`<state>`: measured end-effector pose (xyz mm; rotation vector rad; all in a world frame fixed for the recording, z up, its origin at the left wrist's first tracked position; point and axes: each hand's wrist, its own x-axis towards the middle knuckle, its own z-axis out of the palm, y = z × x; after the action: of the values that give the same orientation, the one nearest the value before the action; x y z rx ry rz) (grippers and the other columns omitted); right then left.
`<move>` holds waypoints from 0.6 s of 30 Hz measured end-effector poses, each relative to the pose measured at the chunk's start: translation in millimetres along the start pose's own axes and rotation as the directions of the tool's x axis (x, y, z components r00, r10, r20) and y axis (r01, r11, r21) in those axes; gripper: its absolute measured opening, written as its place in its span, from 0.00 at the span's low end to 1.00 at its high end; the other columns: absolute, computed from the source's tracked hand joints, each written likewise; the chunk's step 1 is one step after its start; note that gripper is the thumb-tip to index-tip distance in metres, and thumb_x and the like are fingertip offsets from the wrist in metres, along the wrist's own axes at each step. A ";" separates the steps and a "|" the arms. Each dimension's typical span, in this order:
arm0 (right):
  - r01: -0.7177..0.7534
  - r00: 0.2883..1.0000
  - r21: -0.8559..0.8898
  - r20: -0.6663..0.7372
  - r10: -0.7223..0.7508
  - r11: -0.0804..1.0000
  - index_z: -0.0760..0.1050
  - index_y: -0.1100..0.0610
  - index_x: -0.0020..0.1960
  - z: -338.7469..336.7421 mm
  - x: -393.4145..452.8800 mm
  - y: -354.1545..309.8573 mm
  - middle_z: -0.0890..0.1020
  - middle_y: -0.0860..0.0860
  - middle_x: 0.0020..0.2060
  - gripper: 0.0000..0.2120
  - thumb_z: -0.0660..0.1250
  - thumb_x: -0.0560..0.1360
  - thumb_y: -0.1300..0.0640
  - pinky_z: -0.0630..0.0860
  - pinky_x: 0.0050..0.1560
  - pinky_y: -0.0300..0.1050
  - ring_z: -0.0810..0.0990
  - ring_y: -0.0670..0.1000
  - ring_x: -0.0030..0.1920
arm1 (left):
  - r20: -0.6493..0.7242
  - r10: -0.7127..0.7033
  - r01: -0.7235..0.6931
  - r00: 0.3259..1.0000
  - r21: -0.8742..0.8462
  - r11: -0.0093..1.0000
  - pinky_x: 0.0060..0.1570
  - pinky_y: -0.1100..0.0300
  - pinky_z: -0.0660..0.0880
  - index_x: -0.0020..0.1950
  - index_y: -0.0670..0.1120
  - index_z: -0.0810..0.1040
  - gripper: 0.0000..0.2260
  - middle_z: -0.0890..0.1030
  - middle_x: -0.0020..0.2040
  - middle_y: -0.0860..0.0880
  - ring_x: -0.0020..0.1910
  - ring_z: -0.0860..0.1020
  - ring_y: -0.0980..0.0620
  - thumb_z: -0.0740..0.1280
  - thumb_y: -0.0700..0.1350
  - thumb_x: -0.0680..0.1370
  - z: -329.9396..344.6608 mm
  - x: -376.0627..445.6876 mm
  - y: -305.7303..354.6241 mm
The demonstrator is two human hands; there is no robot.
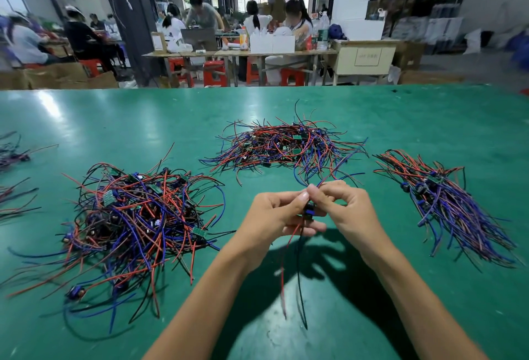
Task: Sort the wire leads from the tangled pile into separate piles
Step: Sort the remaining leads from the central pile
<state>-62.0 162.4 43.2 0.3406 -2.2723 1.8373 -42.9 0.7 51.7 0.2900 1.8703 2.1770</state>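
Above the green table (372, 107), my left hand (274, 216) and my right hand (346, 210) meet and both pinch one wire lead (309, 212) with a small dark part at its middle. Its red and black wires (289, 268) hang down toward me, and its blue wires (335, 170) stick up past my fingertips. A big tangled pile (137, 216) of red, blue and black leads lies to the left. A second loose pile (286, 145) lies straight ahead. A combed, aligned pile (446, 202) lies to the right.
Small bunches of leads (11, 153) lie at the far left table edge. Beyond the table's far edge, several people sit at workbenches (240, 53) with red stools (214, 73) and cardboard boxes (409, 53).
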 end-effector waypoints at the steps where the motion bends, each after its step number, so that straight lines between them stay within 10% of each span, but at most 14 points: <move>1: 0.005 1.000 -0.018 0.000 -0.005 1.000 0.86 0.42 0.44 -0.1 -0.5 -0.7 0.82 0.46 0.44 0.09 0.68 0.75 0.43 0.71 0.50 0.32 0.79 0.46 0.46 | 0.002 -0.023 0.023 1.000 -0.008 1.000 0.42 0.60 0.81 0.61 0.35 0.80 0.14 0.85 0.52 0.38 0.42 0.85 0.45 0.63 0.44 0.83 -0.7 0.1 0.9; 5: -0.053 0.997 0.042 0.050 0.051 0.998 0.84 0.46 0.58 3.0 -1.6 -3.3 0.83 0.51 0.51 0.13 0.64 0.80 0.47 0.73 0.50 0.34 0.81 0.43 0.49 | 0.001 -0.089 0.089 0.996 0.002 0.996 0.35 0.59 0.80 0.56 0.38 0.83 0.10 0.86 0.48 0.41 0.35 0.84 0.47 0.66 0.42 0.81 -1.7 -0.7 5.0; 18: -0.225 0.974 0.252 0.100 0.206 0.941 0.82 0.64 0.46 32.8 -9.9 -7.0 0.80 0.59 0.33 0.16 0.56 0.82 0.65 0.73 0.29 0.41 0.76 0.54 0.31 | -0.203 0.051 0.014 0.978 0.304 0.953 0.25 0.64 0.74 0.37 0.35 0.85 0.11 0.83 0.32 0.41 0.22 0.79 0.49 0.66 0.36 0.76 2.7 -1.6 2.8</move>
<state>-50.8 129.4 40.0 0.2060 -2.1882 2.2804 -40.7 2.3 54.9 0.1389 2.3315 1.9913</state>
